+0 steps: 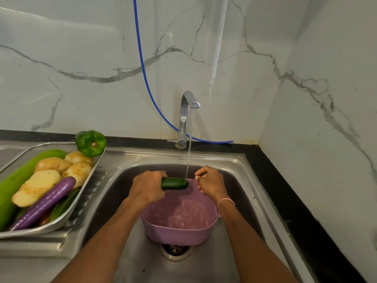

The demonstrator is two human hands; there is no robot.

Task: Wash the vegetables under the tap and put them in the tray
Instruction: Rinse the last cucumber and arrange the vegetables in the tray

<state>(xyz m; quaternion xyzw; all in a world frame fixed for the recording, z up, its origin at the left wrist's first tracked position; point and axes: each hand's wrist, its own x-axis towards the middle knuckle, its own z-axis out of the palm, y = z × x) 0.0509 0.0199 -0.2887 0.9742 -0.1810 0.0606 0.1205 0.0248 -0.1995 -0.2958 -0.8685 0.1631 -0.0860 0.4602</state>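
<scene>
My left hand (146, 186) grips a dark green cucumber (175, 183) by one end. Its free end sits in the stream of water (189, 152) running from the steel tap (186, 111), over a pink perforated basket (179, 231) that stands in the sink (234, 180). My right hand (210, 183) is curled at the basket's far right rim and seems to grip it. On the draining board to the left, a steel tray (86, 183) holds a long green gourd (16, 180), several potatoes (42, 180) and a purple eggplant (47, 203). A green pepper (90, 142) rests on the tray's far corner.
The sink drain (175, 250) lies just in front of the basket. A blue hose (142, 64) hangs down the marble wall and runs behind the tap. A black counter strip (285, 201) borders the sink on the right, with the wall close behind it.
</scene>
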